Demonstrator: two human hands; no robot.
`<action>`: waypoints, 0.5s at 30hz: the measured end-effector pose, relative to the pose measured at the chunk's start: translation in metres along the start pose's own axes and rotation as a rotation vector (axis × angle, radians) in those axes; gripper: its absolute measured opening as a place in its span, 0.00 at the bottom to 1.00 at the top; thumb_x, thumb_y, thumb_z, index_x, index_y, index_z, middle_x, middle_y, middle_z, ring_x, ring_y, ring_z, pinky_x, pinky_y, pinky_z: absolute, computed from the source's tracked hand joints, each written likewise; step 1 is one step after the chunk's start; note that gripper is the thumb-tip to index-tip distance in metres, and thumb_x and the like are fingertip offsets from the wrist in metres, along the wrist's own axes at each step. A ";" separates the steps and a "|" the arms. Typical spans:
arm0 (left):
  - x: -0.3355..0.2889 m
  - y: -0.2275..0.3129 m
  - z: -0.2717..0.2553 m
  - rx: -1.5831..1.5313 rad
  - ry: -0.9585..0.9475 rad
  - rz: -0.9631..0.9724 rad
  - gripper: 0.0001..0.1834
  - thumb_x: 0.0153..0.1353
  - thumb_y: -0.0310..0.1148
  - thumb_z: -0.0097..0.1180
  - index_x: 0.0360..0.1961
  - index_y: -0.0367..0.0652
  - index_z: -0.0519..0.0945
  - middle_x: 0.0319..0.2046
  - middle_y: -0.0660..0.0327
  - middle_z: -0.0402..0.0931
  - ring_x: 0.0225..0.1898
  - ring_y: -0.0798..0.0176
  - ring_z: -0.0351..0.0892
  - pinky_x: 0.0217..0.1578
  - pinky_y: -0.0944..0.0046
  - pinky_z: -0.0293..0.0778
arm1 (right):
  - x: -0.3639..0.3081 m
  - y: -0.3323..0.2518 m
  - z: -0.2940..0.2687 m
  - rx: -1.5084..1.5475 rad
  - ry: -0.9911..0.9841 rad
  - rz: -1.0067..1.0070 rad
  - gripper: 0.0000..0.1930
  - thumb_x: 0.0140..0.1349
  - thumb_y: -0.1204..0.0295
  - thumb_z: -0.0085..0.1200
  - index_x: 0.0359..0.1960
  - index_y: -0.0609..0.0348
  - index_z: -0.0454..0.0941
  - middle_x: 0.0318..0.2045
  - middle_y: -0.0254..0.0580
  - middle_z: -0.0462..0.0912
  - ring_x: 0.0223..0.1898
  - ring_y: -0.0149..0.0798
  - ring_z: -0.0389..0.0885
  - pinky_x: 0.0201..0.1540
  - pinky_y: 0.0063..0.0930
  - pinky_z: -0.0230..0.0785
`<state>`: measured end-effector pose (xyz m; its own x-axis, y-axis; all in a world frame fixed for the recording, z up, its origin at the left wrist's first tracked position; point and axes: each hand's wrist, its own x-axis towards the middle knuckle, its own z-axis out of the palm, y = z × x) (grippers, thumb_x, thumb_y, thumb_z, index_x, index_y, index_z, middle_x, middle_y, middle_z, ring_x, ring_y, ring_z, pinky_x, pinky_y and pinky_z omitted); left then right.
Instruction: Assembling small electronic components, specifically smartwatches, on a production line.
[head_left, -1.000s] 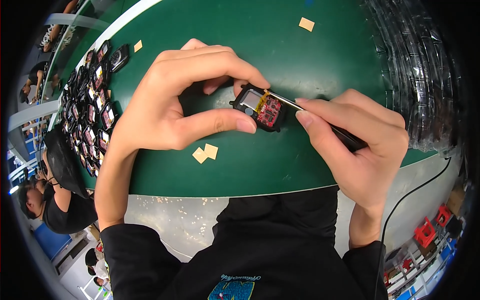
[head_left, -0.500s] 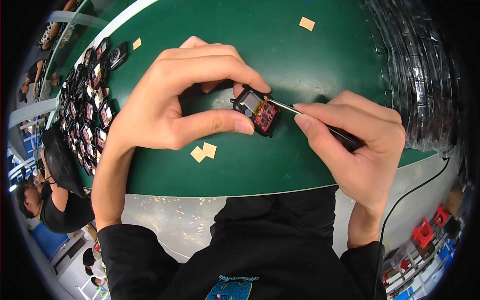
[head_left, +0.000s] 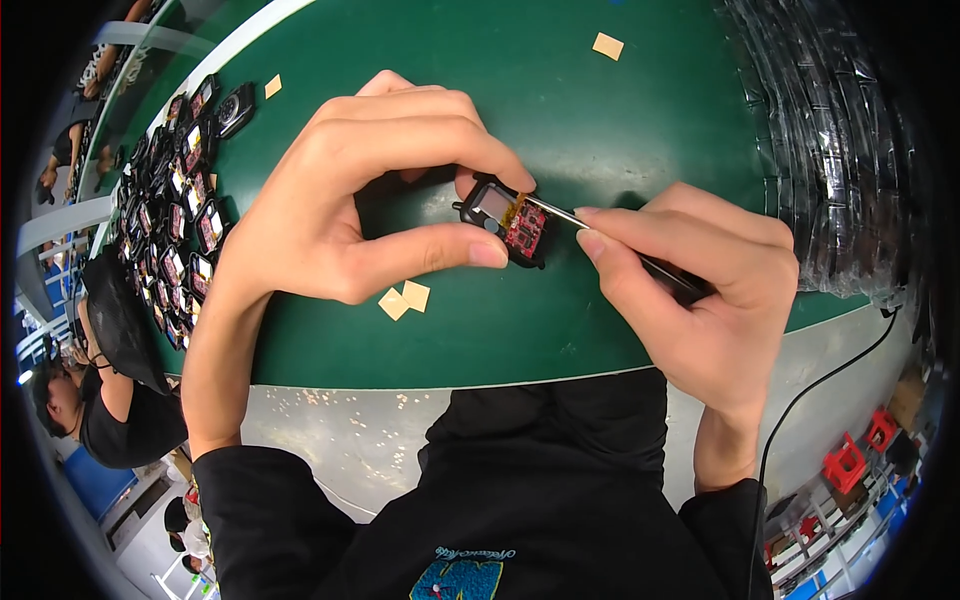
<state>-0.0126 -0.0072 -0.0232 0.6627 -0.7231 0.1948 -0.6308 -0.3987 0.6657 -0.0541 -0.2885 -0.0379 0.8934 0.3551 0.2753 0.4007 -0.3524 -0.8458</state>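
A worker's left hand (head_left: 318, 205) pinches a small black case (head_left: 510, 224) above a green counter (head_left: 640, 120), the thumb at its near left side and the forefinger at its far edge. The case sits in the middle of the scene, between the two hands, its open face turned up toward the worker. Its long axis slants from far left to near right: a grey panel (head_left: 495, 204) fills the far left end, while a red circuit board (head_left: 526, 231) points toward the near right. A yellow strip (head_left: 514, 213) crosses between the two.

The right hand (head_left: 730, 300) grips a thin tool (head_left: 556, 211) like a pen, its dark handle to the near right and its metal tip angled far left, at the case's far edge beside the yellow strip. Whether the tip touches the strip cannot be made out.

Two tan paper squares (head_left: 404, 299) lie on the counter just nearer than the left thumb. More open cases (head_left: 178, 215) crowd its left end, and clear plastic packaging (head_left: 830, 150) is stacked along the right. At the left, beyond the worker's forearm, sits a person in black (head_left: 115, 425).
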 end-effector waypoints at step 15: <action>-0.002 0.006 -0.002 0.006 0.030 -0.045 0.29 0.44 0.36 0.83 0.50 0.40 0.91 0.35 0.64 0.84 0.32 0.64 0.73 0.42 0.62 0.64 | 0.001 0.003 -0.002 0.040 0.116 -0.021 0.07 0.57 0.85 0.72 0.37 0.65 0.93 0.20 0.33 0.81 0.16 0.23 0.71 0.20 0.23 0.57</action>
<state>-0.0168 -0.0075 -0.0183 0.7025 -0.6869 0.1862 -0.6022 -0.4342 0.6700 -0.0514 -0.2910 -0.0392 0.9033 0.2587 0.3423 0.4133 -0.3102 -0.8561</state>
